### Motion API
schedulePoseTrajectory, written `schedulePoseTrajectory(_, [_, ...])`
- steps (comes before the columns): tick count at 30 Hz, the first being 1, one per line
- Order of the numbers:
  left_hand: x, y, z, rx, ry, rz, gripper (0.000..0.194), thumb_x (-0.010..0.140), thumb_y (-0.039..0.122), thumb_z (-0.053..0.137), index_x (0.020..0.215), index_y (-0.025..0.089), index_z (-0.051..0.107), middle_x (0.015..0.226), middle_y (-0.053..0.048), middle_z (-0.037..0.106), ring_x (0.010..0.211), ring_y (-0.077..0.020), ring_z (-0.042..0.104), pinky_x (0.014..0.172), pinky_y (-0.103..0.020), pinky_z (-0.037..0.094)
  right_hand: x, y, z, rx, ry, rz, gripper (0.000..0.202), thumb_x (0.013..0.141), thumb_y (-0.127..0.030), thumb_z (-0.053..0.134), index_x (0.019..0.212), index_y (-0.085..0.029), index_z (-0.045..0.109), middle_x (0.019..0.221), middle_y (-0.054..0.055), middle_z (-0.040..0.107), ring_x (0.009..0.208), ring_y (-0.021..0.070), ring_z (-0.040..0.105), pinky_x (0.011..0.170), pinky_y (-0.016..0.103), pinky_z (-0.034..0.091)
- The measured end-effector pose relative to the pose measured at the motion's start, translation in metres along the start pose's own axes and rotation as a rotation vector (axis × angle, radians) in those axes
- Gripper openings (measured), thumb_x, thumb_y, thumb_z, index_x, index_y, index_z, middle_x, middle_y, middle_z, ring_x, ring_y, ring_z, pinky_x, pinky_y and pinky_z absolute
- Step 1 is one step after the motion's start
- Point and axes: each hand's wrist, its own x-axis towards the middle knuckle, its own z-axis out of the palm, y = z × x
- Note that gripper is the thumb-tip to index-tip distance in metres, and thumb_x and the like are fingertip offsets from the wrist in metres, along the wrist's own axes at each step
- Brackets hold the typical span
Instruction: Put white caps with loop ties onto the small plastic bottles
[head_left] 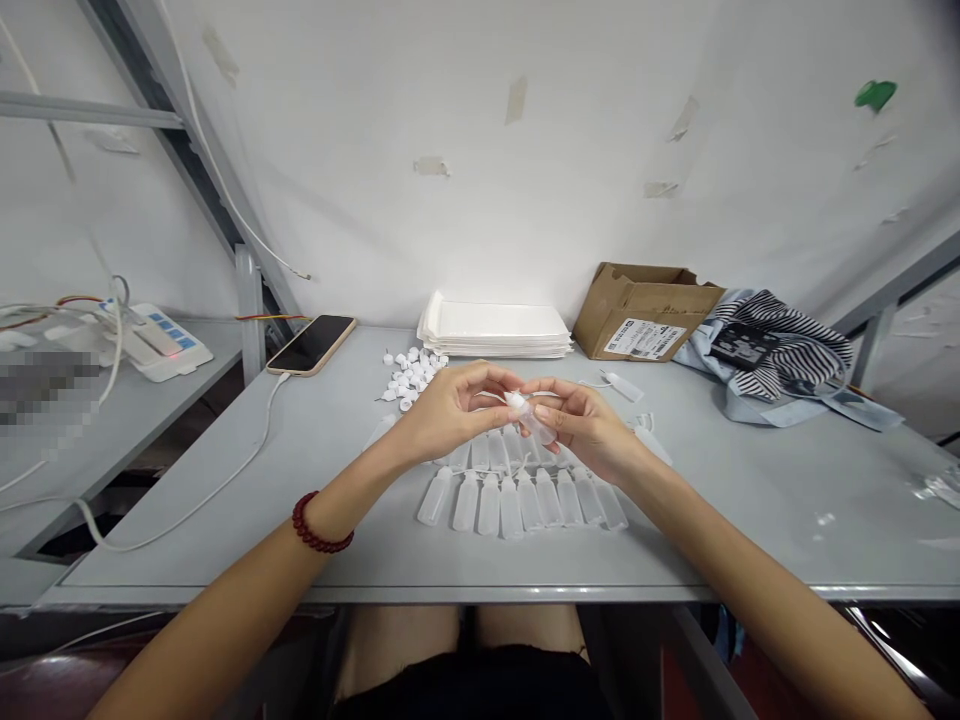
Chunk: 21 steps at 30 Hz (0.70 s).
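Observation:
Above the desk, my right hand (589,430) is closed around a small translucent squeeze bottle (541,428), which is tilted. My left hand (457,405) pinches at its white tip (516,400), fingers closed. Below both hands lies a row of similar bottles (510,510) with thin white tips. A second row (480,450) sits just behind, partly covered by my hands. Beyond my left hand is a heap of small white caps (409,378), a few showing thin needles. One more bottle (624,387) lies behind my right hand.
A stack of white envelopes (495,330) and a cardboard box (641,315) stand by the wall. Striped cloth (802,345) lies to the right. At the left are a phone (313,345) on a charging cable (255,470) and a power strip (169,340). The desk's front edge (480,594) is near my forearms.

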Motion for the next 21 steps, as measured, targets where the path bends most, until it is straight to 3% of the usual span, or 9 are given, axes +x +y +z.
schedulePoseTrajectory(7, [0.0017,0.0011,0.0022,0.097,0.076,-0.095,0.014,0.080,0.028,0.066,0.084,0.015,0.069,0.069,0.000,0.066,0.057,-0.0091,0.057,0.055,-0.021,0.048,-0.0013,0.0005,0.0007,-0.015,0.016,-0.004,0.027,0.077,-0.031,0.071,0.098,-0.020,0.060,0.075,0.002,0.067,0.066,0.0121,0.059,0.045,0.020,0.035])
schedulePoseTrajectory(15, [-0.0004,-0.0010,-0.0044,0.040,-0.007,-0.062,0.015,0.077,0.026,0.069,0.088,0.017,0.070,0.090,-0.004,0.069,0.082,-0.0170,0.065,0.076,-0.030,0.053,0.0004,0.0030,0.0006,0.042,-0.014,0.062,0.028,0.075,-0.032,0.072,0.098,-0.020,0.060,0.070,0.001,0.067,0.060,0.0118,0.057,0.043,0.020,0.032])
schedulePoseTrajectory(21, [-0.0016,0.0003,-0.0063,-0.003,-0.077,0.020,0.018,0.079,0.018,0.065,0.097,0.018,0.069,0.098,-0.005,0.067,0.092,-0.0171,0.064,0.087,-0.033,0.051,0.0014,0.0034,0.0021,0.114,-0.055,0.099,0.028,0.074,-0.033,0.072,0.097,-0.020,0.062,0.070,0.001,0.067,0.058,0.0116,0.057,0.042,0.020,0.030])
